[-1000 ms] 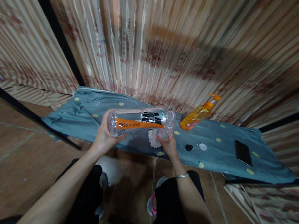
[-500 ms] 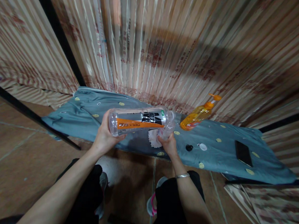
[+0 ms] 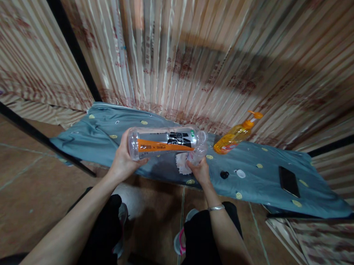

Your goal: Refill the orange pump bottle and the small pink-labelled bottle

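My left hand (image 3: 123, 159) is wrapped around the base end of a large clear plastic drink bottle (image 3: 161, 141) with an orange, silver and black label. The bottle lies almost level in the air, its uncapped-looking neck pointing right. Close under that neck, my right hand (image 3: 200, 169) grips a smaller clear plastic bottle (image 3: 197, 153); whether the two mouths touch I cannot tell. A white scalloped cloth or paper (image 3: 182, 164) shows beside my right fingers, above or on the blue-grey sheet. Any liquid inside the clear bottles is hard to make out.
An orange pump bottle (image 3: 234, 137) stands on the blue-grey sheet (image 3: 163, 175) to the right. Nearer me are a small black cap-like piece (image 3: 224, 175), a white round lid (image 3: 240, 174) and a dark phone (image 3: 289, 181). Striped curtains (image 3: 180, 62) and black poles (image 3: 72, 46) surround the bench.
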